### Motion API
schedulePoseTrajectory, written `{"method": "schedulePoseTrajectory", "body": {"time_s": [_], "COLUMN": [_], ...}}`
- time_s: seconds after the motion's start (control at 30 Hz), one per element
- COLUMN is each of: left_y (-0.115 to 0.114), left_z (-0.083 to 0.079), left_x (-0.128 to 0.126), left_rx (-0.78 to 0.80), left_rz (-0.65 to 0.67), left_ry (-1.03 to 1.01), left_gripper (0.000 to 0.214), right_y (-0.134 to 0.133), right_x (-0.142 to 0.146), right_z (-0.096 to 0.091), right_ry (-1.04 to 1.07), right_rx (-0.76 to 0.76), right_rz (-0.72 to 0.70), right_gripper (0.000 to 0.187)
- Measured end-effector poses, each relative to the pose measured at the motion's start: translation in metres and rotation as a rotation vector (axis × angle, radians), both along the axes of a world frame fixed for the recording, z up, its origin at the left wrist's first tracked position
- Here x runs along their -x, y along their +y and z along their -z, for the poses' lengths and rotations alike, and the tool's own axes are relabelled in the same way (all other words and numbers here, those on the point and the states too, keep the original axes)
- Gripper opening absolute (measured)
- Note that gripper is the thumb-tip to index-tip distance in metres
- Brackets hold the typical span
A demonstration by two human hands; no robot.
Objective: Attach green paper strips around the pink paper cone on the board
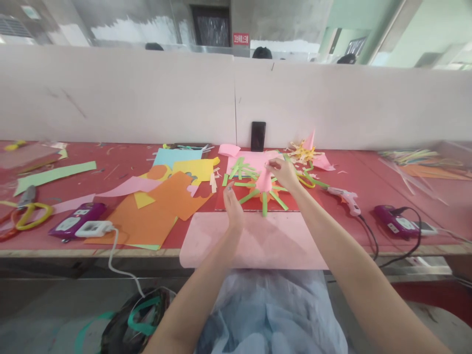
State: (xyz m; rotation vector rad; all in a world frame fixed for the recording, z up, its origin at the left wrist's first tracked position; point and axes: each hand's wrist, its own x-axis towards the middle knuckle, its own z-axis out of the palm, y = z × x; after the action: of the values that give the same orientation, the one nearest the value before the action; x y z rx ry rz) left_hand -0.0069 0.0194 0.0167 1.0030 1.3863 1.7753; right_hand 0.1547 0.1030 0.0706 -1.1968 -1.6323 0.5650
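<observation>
My right hand (283, 173) pinches the top of a small pink paper cone (264, 181) that stands over an orange paper shape with green strips (275, 198) fanned around it on a red card. My left hand (233, 206) rests with its edge on a large pink sheet (258, 243), fingers stretched together, just left of the cone and holding nothing. The pink sheet overhangs the table's front edge.
Orange (158, 214), yellow, blue and pink papers lie to the left, with yellow-handled scissors (31, 215) and a purple device (75, 220). A glue gun (344, 197) and another purple device (396, 221) lie right. A dark phone (258, 136) leans on the partition.
</observation>
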Motion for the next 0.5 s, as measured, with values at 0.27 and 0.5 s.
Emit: {"method": "schedulePoseTrajectory", "body": {"time_s": [0.27,0.5], "left_y": [-0.0013,0.0023], "left_z": [-0.0002,0.0051], "left_x": [0.0003,0.0009], "left_rx": [0.012,0.016], "left_rz": [0.014,0.02], "left_ry": [-0.009,0.0], "left_gripper": [0.038,0.034], "right_y": [0.0057,0.0013], "right_x": [0.0001,-0.0032], "right_z": [-0.0016,0.008], "right_ry": [0.057,-0.051], "right_rx": [-0.03,0.021], "right_rz": [0.009,-0.061], "right_gripper": [0.025,0.029]}}
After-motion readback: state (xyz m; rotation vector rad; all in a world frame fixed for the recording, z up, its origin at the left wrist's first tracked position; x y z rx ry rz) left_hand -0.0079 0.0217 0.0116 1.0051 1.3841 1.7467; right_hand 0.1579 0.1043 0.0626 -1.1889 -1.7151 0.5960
